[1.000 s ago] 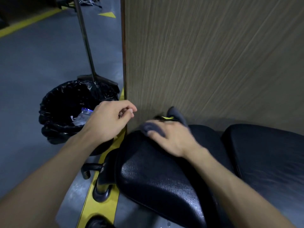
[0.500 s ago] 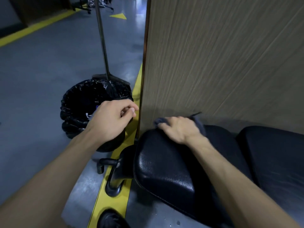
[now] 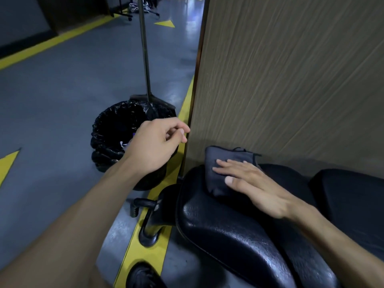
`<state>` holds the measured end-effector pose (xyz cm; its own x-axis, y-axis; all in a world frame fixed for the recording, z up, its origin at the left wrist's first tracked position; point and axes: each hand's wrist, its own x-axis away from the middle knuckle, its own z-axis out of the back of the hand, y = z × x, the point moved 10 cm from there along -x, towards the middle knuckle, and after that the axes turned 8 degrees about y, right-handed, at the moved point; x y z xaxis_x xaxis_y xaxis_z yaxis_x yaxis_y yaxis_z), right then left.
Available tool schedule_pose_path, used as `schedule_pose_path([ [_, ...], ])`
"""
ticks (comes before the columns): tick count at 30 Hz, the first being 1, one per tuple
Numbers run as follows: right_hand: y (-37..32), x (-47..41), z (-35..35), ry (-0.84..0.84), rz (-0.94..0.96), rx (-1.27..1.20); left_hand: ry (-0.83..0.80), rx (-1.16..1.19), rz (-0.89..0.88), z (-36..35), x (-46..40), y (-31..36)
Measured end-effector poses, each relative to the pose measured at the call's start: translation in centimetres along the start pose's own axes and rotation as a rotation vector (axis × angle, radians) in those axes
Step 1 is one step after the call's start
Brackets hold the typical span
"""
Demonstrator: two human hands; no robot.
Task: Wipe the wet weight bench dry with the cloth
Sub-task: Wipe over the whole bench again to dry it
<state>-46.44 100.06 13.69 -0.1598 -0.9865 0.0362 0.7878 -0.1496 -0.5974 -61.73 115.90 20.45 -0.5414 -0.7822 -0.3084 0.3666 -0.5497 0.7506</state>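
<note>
The black padded weight bench (image 3: 224,231) runs from the lower middle to the right, its seat pad glossy and textured. A dark grey cloth (image 3: 216,163) lies on the far end of the seat pad, against the wooden panel. My right hand (image 3: 247,181) presses flat on the cloth with fingers stretched out. My left hand (image 3: 158,142) hovers to the left of the bench, above the bin, fingers loosely curled with nothing in them.
A tall wood-grain panel (image 3: 291,80) stands right behind the bench. A bin with a black liner (image 3: 116,132) sits on the grey floor at the left, a broom pole (image 3: 145,59) behind it. A yellow floor line (image 3: 145,235) runs under the bench's black frame foot (image 3: 148,231).
My right hand has flattened and slid back along the seat pad, so more of the cloth shows ahead of the fingers. The view has shifted left; my left hand stays curled above the bin.
</note>
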Motion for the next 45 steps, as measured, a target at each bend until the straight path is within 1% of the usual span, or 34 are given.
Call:
schedule_pose_path([
  [2,0.2,-0.6,0.6,0.025,-0.092,-0.123,-0.009,-0.003,0.011,-0.1,0.0,-0.4],
  [3,0.5,-1.4,1.2,0.073,-0.123,-0.091,-0.014,-0.001,0.014,-0.1,0.0,-0.6],
  [4,0.4,-2.3,1.4,0.107,-0.116,0.060,-0.016,0.000,0.013,-0.2,0.0,-0.6],
  [5,0.3,-3.2,0.9,0.098,-0.106,0.259,-0.016,0.001,0.009,-0.1,-0.1,-0.6],
  [6,0.4,-4.0,-0.2,0.065,-0.112,0.414,-0.015,0.002,0.005,0.0,-0.1,-0.5],
  [7,0.9,-4.5,-1.3,0.024,-0.148,0.487,-0.012,0.005,0.001,0.1,0.0,-0.5],
  [12,2.2,-7.5,-2.1,-0.006,-0.349,0.466,-0.009,0.008,0.011,0.8,0.2,-1.2],
  [14,1.4,-9.1,-3.5,-0.066,-0.381,0.454,-0.009,0.003,0.017,1.2,0.5,-1.8],
  [16,-0.6,-10.1,-5.6,-0.132,-0.332,0.476,-0.008,-0.004,0.025,1.5,0.6,-2.3],
  [18,-3.8,-10.4,-7.1,-0.164,-0.200,0.516,0.006,-0.008,0.038,1.6,0.4,-2.7],
  [20,-7.5,-9.0,-9.1,-0.197,0.012,0.597,0.022,0.005,0.054,1.4,0.2,-2.7],
  [22,-10.7,-5.8,-11.8,-0.198,0.252,0.683,0.025,0.022,0.046,0.9,-0.2,-2.0],
  [24,-12.4,-2.6,-13.4,-0.140,0.438,0.651,0.035,0.030,0.032,0.4,-0.4,-1.1],
  [25,-12.2,-1.9,-13.3,-0.105,0.474,0.601,0.037,0.031,0.027,0.1,-0.4,-0.7],
  [27,-10.9,-2.7,-11.5,-0.077,0.467,0.469,0.028,0.032,0.018,-0.5,-0.3,0.1],
  [29,-8.7,-5.7,-9.1,-0.070,0.330,0.377,0.036,0.029,0.016,-0.6,0.0,0.8],
  [31,-6.2,-8.1,-6.6,-0.033,0.127,0.350,0.043,0.032,0.021,-0.6,0.5,1.3],
  [32,-5.2,-8.4,-5.9,-0.015,0.068,0.347,0.040,0.027,0.023,-0.7,0.7,1.5],
  [33,-4.9,-8.2,-5.8,-0.008,0.060,0.350,0.043,0.020,0.028,-0.7,1.0,1.7],
  [34,-5.0,-7.4,-6.0,-0.010,0.084,0.360,0.046,0.015,0.033,-0.7,1.2,1.8],
  [38,-7.0,-2.5,-6.8,0.045,0.309,0.366,0.041,0.021,0.044,-1.4,2.5,3.0],
  [43,-7.9,2.7,-8.1,0.061,0.527,0.412,0.020,0.043,0.041,-1.7,6.0,5.8],
  [45,-8.1,4.4,-8.6,0.069,0.579,0.442,0.046,0.040,0.072,-1.2,7.9,6.4],
])
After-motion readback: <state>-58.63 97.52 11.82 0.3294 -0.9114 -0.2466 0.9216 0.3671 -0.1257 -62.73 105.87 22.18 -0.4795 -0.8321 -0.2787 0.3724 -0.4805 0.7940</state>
